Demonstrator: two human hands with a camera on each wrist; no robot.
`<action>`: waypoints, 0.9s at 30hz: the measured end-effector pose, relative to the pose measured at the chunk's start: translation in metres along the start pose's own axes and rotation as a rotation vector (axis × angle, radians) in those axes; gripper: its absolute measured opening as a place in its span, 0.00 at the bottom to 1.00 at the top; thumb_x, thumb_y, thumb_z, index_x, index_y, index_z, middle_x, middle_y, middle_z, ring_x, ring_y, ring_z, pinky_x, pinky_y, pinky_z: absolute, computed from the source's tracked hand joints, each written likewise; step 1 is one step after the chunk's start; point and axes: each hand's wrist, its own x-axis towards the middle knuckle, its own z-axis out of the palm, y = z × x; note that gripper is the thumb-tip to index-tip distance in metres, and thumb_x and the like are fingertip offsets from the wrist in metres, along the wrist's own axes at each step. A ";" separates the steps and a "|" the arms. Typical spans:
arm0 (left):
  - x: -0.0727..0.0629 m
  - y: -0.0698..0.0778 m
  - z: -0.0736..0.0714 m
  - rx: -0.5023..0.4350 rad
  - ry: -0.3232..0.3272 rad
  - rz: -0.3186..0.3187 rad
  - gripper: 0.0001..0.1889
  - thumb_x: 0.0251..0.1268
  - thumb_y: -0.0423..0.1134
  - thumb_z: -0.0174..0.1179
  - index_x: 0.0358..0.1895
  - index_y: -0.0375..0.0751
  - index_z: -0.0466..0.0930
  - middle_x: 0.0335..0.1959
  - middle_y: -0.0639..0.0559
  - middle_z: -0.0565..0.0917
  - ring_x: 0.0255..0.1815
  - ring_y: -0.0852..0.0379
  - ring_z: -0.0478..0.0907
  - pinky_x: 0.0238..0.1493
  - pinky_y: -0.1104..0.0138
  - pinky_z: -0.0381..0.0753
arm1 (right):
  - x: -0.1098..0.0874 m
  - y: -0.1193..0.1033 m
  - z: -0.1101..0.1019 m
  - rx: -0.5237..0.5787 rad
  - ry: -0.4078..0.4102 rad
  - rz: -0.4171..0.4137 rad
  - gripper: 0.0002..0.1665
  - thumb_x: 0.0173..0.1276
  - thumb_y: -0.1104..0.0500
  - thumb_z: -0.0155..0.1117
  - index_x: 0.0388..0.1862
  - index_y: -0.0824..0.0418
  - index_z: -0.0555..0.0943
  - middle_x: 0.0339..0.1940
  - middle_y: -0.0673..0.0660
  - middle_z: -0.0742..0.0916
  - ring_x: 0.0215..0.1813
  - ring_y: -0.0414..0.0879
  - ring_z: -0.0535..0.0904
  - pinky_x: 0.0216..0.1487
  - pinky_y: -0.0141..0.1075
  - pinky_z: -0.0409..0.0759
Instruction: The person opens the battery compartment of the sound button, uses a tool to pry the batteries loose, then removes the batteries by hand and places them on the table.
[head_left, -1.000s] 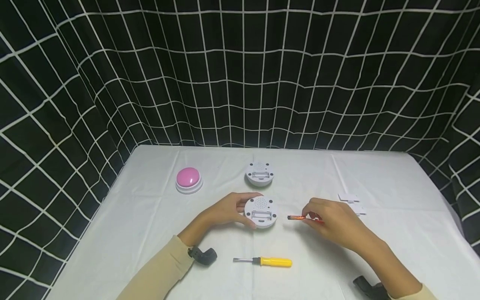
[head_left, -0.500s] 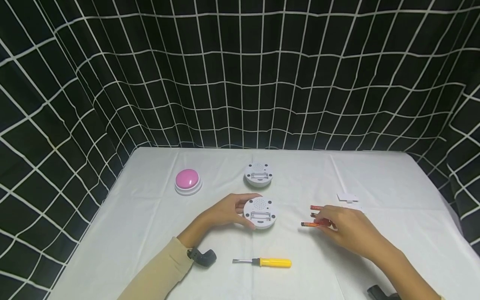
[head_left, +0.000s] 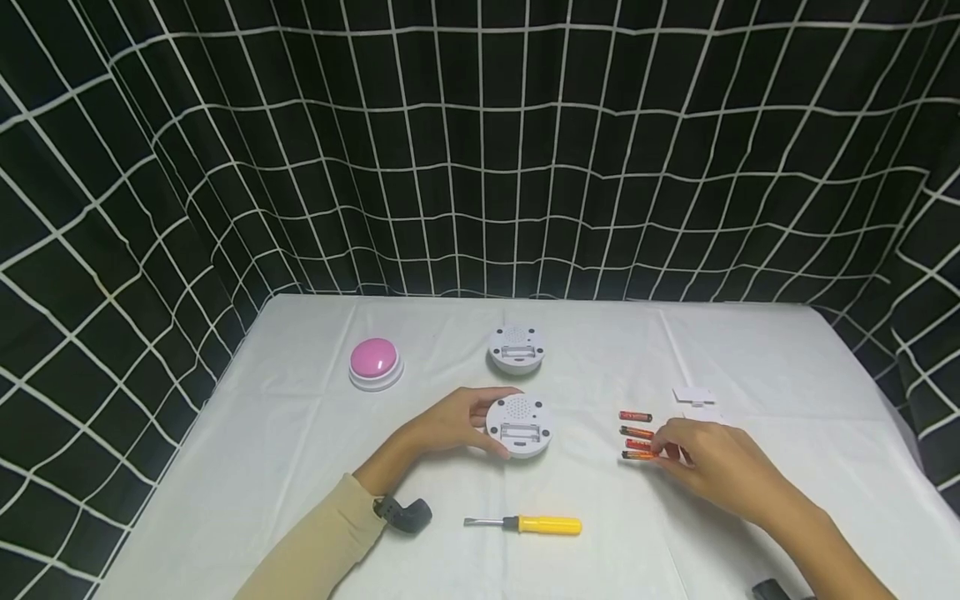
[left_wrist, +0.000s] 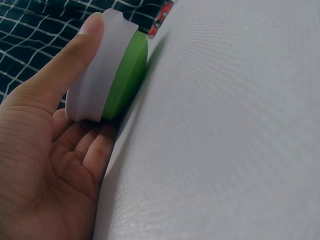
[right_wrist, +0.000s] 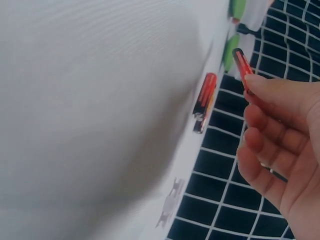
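While a yellow-handled screwdriver with a metal blade [head_left: 549, 525] lies across the white cloth [head_left: 615, 550], nearest to the person, both bare hands are occupied behind it. The right hand [head_left: 705, 454] pinches narrowly a small red battery with a black end [right_wrist: 242, 65], between thumb and finger, low near the cloth. Just beside these fingertips, more small red-and-orange batteries [head_left: 636, 432] lie side by side, almost parallel. The left hand [head_left: 453, 421] holds a round white plastic device with a green dome [head_left: 520, 407], thumb on its rim and fingers around the side; its dome faces down, and its base, with an open battery compartment, faces up. Behind the right hand I see a thin white plastic piece [head_left: 693, 395]. Farther away stand a second upturned white device [head_left: 516, 365] and, to its left, a pink-domed button on a white base [head_left: 373, 358]. Last comes a black curtain with white grid lines [head_left: 502, 133].
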 end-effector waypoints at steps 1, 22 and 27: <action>0.000 0.000 0.000 0.001 0.000 -0.001 0.48 0.48 0.32 0.80 0.76 0.43 0.66 0.67 0.53 0.78 0.66 0.60 0.77 0.65 0.69 0.76 | 0.000 0.001 0.001 0.004 -0.006 0.002 0.14 0.53 0.63 0.79 0.31 0.47 0.83 0.24 0.34 0.74 0.26 0.31 0.66 0.23 0.30 0.65; -0.001 0.001 0.000 0.010 0.000 -0.004 0.49 0.46 0.32 0.80 0.76 0.43 0.66 0.67 0.52 0.79 0.65 0.60 0.77 0.65 0.69 0.77 | -0.003 0.015 0.010 -0.015 -0.071 0.038 0.12 0.54 0.61 0.80 0.30 0.48 0.85 0.24 0.36 0.77 0.28 0.33 0.69 0.25 0.35 0.72; -0.001 0.001 0.000 0.013 0.000 0.000 0.49 0.47 0.32 0.80 0.76 0.42 0.65 0.68 0.50 0.78 0.66 0.58 0.76 0.66 0.69 0.76 | -0.002 0.014 0.011 -0.021 -0.092 0.042 0.11 0.55 0.60 0.80 0.30 0.47 0.84 0.24 0.36 0.77 0.28 0.34 0.68 0.26 0.36 0.72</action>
